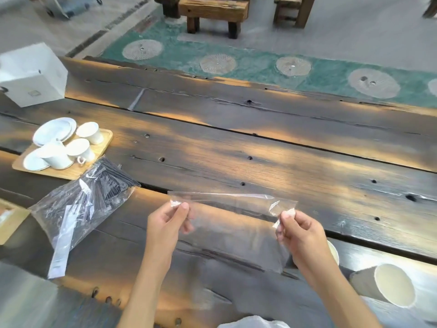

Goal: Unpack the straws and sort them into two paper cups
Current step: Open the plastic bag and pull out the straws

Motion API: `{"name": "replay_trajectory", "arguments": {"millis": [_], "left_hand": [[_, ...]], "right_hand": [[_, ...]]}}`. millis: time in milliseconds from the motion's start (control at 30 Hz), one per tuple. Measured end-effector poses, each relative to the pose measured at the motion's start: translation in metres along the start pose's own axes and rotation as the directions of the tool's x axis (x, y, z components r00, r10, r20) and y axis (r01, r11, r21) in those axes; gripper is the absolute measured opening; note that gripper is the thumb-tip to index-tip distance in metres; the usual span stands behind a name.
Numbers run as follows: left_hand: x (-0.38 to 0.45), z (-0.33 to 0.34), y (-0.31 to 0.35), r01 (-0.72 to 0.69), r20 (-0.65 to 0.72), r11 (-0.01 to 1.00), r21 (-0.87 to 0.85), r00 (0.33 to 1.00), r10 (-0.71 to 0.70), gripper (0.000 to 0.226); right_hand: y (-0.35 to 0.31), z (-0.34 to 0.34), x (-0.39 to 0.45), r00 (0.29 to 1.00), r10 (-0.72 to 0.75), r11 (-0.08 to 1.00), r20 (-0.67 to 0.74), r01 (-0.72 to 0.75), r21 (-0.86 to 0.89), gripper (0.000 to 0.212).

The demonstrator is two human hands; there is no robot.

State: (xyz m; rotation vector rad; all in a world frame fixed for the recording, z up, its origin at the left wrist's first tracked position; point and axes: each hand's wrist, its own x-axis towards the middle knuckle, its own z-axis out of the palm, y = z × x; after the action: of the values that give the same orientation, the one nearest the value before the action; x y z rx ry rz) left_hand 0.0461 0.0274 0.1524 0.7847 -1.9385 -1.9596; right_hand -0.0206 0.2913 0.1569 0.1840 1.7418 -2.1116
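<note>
Two hands: the left hand (169, 220) pinches one top corner of a clear plastic bag (236, 230), the right hand (299, 229) pinches the other, and the film hangs stretched between them above the bench (260, 162).
Bag in hand: see-through; no straws can be made out inside it, though glare and blur leave that uncertain.
Paper cups: one paper cup (387, 286) lies tipped on its side at the near right, mouth toward the camera; a second cup rim (333, 253) peeks out behind the right wrist, mostly hidden.
Near edge: a white crumpled shape (253, 323) is cut off at the bottom; what it is cannot be told.
Straws: a bundle of dark straws (111, 183) sits in a second, crinkled plastic pack (80, 209) on the bench to the left, well apart from both cups.
Step in hand: by the look of it, handling packaging; sorting has not begun, since no straw shows in either cup.
Next move: likely to put the clear bag aside, stand the cups upright, then open the straw pack; thin film calls for a firm pinch and a slow pull.
Further left: a wooden tray (104, 147) carries white teacups and saucers (59, 152); a wooden box edge (9, 223) is cropped at the frame.
Far: a white carton (30, 74) stands at the bench's left end; beyond it, a green patterned rug (260, 65) and wooden stools (212, 13), blurred.
</note>
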Motion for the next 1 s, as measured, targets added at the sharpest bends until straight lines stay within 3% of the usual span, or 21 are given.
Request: {"name": "replay_trajectory", "arguments": {"millis": [267,367,467,500,633,733,800,867,933,1000], "left_hand": [[-0.051,-0.024,0.03,-0.012,0.084,0.998,-0.054,0.996,0.017,0.033],[-0.062,-0.021,0.041,-0.03,0.117,0.984,-0.178,0.992,0.051,0.013],[-0.071,-0.016,0.049,-0.08,0.138,0.967,-0.241,0.984,0.116,0.049],[-0.073,-0.014,0.052,-0.112,0.148,0.965,-0.236,0.978,0.15,0.05],[-0.077,-0.011,0.058,-0.185,0.207,0.976,-0.112,0.957,0.205,0.022],[-0.081,-0.007,0.064,-0.189,0.213,0.978,-0.088,0.956,0.204,0.022],[-0.084,-0.005,0.069,-0.191,0.212,0.975,-0.11,0.954,0.211,0.023],[-0.087,-0.003,0.074,-0.202,0.215,0.97,-0.133,0.95,0.227,0.02],[-0.091,0.0,0.079,-0.218,0.22,0.965,-0.147,0.944,0.247,0.017],[-0.095,0.005,0.087,-0.238,0.232,0.961,-0.144,0.935,0.266,0.014]], "right_hand": [[-0.026,-0.009,-0.062,0.993,-0.085,0.996,-0.087,0.082,-0.039,0.031],[-0.035,-0.014,-0.076,0.993,-0.067,0.998,-0.095,0.066,-0.017,0.028],[-0.043,-0.02,-0.085,0.992,-0.044,0.997,-0.119,0.052,0.065,0.023],[-0.046,-0.021,-0.087,0.99,-0.041,0.995,-0.133,0.053,0.083,0.022],[-0.051,-0.026,-0.095,0.983,-0.04,0.989,-0.18,0.065,0.131,0.017],[-0.054,-0.031,-0.103,0.979,-0.025,0.989,-0.201,0.053,0.138,0.014],[-0.058,-0.03,-0.107,0.965,-0.046,0.998,-0.258,0.056,0.031,0.01],[-0.061,-0.027,-0.108,0.914,-0.185,0.961,-0.362,0.092,-0.26,0.016],[-0.066,-0.022,-0.11,0.835,-0.41,0.795,-0.367,0.13,-0.592,0.039],[-0.078,-0.012,-0.113,0.77,-0.612,0.562,-0.18,0.264,-0.784,0.034]]}}
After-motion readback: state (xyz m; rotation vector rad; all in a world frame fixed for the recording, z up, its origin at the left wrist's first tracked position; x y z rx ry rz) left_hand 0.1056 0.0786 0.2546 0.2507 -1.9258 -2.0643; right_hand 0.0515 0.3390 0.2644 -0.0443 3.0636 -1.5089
